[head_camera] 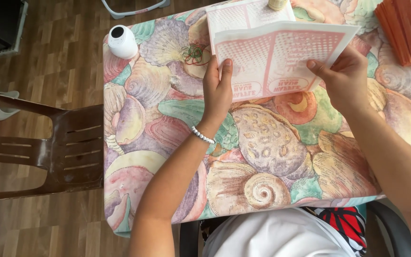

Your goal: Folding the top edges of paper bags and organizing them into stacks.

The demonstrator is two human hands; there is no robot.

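Note:
A white paper sheet with a pink printed pattern is held up over the table between both hands. My left hand grips its lower left edge, thumb on top. My right hand pinches its lower right edge. A second printed sheet lies flat behind it, with a small round cream object resting on it. The table carries a cloth printed with large seashells.
A white cylindrical device with a dark top stands at the table's far left corner. Coloured rubber bands lie near it. A stack of orange-edged papers sits at the far right. A brown plastic chair stands left of the table.

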